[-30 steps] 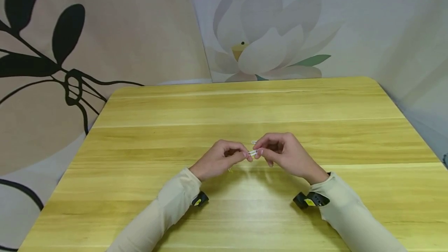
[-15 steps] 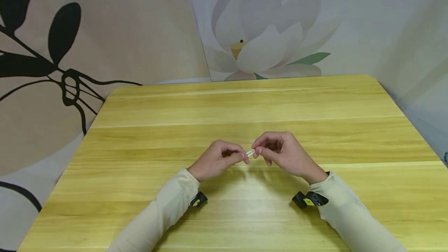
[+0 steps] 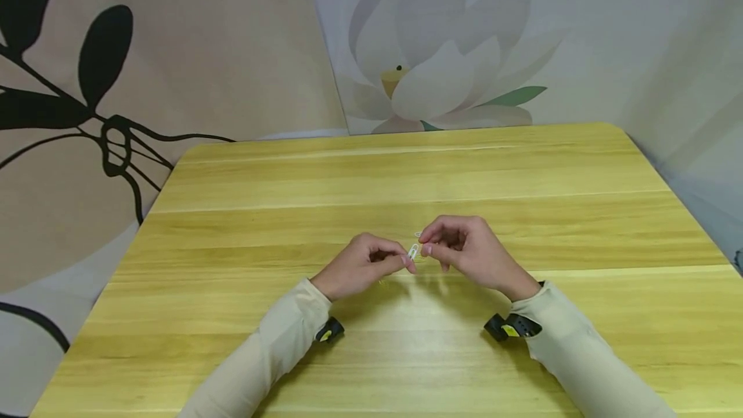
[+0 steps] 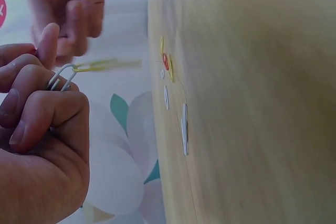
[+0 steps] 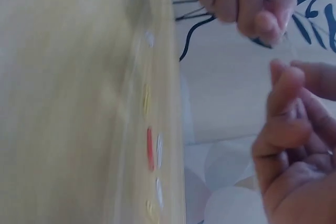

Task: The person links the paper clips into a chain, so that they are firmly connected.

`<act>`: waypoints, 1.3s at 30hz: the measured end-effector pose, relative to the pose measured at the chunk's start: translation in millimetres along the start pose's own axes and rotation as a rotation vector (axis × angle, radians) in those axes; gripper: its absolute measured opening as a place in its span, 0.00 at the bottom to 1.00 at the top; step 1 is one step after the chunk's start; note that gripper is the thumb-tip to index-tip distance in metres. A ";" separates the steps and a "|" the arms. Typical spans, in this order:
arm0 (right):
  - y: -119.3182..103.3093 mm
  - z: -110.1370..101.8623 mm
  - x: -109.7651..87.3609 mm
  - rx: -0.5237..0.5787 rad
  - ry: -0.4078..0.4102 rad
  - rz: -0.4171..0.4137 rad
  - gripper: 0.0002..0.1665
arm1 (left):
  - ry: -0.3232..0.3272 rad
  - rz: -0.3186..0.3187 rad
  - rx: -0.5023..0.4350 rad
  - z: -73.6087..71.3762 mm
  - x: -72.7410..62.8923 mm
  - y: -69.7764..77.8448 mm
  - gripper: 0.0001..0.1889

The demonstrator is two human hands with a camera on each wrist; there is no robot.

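Observation:
Near the middle of the table, my left hand (image 3: 367,267) pinches a white paper clip (image 3: 413,251) between thumb and forefinger, with the clip slanting upward out of the fingertips. In the left wrist view, another white wire loop (image 4: 64,77) shows under the curled fingers of that hand. Hooked on this loop is a yellow paper clip (image 4: 100,66), blurred and pointing toward the table. Just right of the pinched clip, my right hand (image 3: 473,253) has thumb and forefinger bent toward each other, a small gap between their tips and nothing visible in it.
Several loose paper clips lie on the wooden table (image 3: 278,211) below the hands, among them a red clip (image 5: 150,149), a yellow clip (image 5: 147,99) and a white clip (image 4: 185,129). Behind the far table edge hangs a printed cloth (image 3: 232,44).
The white paper clip was between both hands' fingertips and has tilted more upright in the left hand. My right fingertips have come off it, and the right hand has risen slightly.

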State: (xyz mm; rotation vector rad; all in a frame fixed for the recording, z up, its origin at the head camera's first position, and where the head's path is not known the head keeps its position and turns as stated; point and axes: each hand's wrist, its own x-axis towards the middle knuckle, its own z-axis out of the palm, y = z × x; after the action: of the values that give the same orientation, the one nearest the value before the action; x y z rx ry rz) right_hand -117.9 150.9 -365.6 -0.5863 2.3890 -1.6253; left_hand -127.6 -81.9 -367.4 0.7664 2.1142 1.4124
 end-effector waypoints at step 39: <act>18.8 1.6 25.3 -0.750 -0.063 0.000 0.09 | 0.062 -0.022 -0.012 -2.6 -3.4 -6.0 0.13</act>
State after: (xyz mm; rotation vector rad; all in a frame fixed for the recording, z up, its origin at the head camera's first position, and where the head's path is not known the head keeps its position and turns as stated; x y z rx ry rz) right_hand -144.2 144.9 -382.0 -0.7235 2.9017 -0.6392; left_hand -128.0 -87.8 -371.8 0.7011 2.1522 1.4542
